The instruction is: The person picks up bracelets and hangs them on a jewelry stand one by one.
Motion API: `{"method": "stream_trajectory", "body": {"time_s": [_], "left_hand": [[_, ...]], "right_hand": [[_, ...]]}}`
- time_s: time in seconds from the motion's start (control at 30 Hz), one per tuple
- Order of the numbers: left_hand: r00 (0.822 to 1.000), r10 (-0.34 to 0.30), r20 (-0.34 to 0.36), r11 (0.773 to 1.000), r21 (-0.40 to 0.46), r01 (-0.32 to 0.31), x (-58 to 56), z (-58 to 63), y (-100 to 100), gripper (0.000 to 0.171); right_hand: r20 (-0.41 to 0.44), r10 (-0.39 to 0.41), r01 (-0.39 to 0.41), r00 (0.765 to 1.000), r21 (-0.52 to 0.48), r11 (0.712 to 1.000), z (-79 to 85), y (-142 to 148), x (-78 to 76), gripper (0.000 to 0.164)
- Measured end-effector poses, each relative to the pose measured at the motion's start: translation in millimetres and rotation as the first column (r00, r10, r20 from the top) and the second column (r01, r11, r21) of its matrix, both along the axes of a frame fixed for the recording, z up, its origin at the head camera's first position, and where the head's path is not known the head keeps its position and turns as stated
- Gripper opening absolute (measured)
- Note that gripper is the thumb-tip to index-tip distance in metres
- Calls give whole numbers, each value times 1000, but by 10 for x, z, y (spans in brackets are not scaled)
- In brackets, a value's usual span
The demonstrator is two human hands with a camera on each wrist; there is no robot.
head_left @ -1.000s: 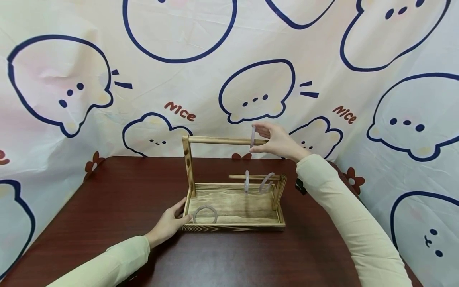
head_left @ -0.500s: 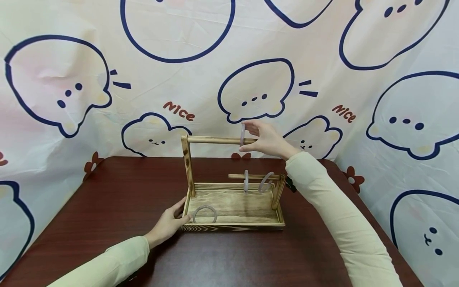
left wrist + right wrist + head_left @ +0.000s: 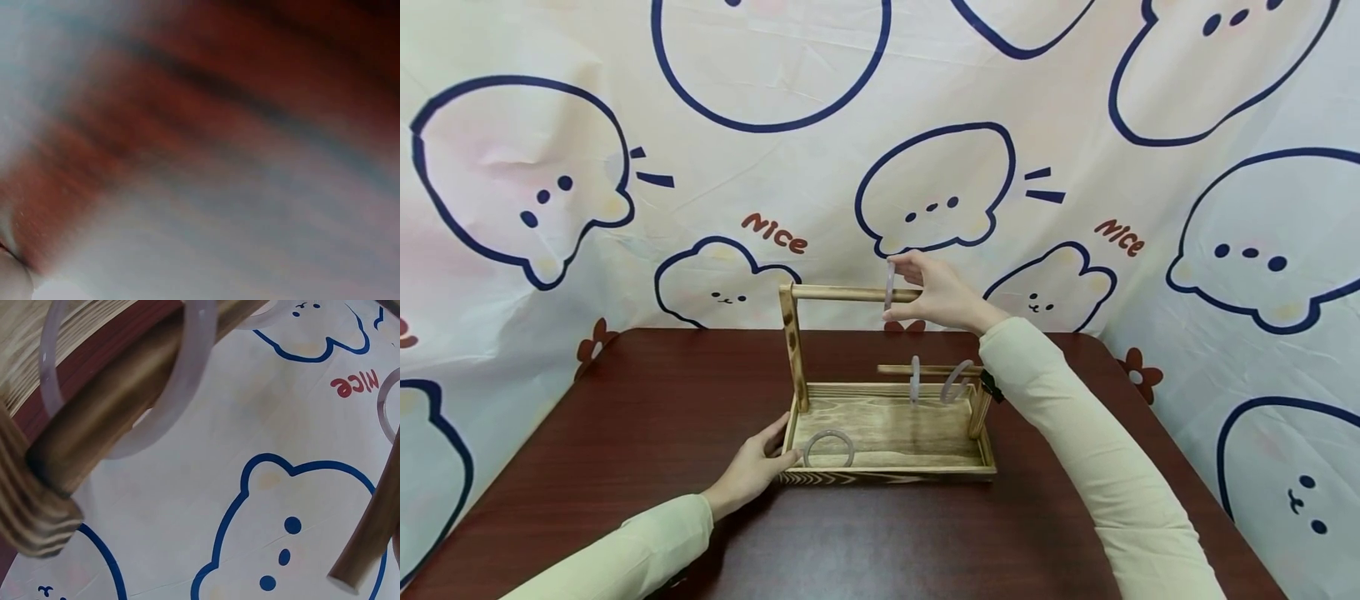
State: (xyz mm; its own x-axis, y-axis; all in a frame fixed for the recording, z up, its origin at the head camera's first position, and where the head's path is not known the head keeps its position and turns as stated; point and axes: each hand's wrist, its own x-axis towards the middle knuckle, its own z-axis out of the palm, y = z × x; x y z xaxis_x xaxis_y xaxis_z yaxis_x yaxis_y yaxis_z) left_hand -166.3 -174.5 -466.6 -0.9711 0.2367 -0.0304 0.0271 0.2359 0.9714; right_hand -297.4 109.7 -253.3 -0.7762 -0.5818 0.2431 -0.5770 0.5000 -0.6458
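Note:
My right hand (image 3: pixel 947 293) pinches a pale translucent bangle (image 3: pixel 890 285), thumb below and fingers above, around the upper rod (image 3: pixel 842 293) of a wooden bangle stand (image 3: pixel 895 477). In the right wrist view this bangle (image 3: pixel 382 406) shows at the right edge, near the rod's free end (image 3: pixel 353 575). My left hand (image 3: pixel 748 471) grips the stand's tray at its front left corner, thumb over the rim. Two more bangles hang on the lower rod, one upright (image 3: pixel 915 379) and one tilted (image 3: pixel 952 385) near the post. Another bangle (image 3: pixel 831 432) lies in the tray's front left corner.
The stand rests on a dark red-brown table (image 3: pixel 700 375). A left post (image 3: pixel 793 350) carries the upper rod, and a shorter right post (image 3: pixel 979 408) carries the lower one. A cartoon-printed cloth (image 3: pixel 820 183) hangs behind. The left wrist view is mostly blurred.
My right hand has moved left along the upper rod, carrying the bangle toward the left post. The left hand and the stand have stayed put.

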Motion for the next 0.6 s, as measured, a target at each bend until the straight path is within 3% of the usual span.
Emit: {"method": "stream_trajectory", "body": {"time_s": [0.6], "left_hand": [[1000, 12, -2, 1000, 4, -12, 1, -13, 1, 69]], "right_hand": [[-38, 38, -35, 999, 68, 997, 5, -249, 26, 81]]}}
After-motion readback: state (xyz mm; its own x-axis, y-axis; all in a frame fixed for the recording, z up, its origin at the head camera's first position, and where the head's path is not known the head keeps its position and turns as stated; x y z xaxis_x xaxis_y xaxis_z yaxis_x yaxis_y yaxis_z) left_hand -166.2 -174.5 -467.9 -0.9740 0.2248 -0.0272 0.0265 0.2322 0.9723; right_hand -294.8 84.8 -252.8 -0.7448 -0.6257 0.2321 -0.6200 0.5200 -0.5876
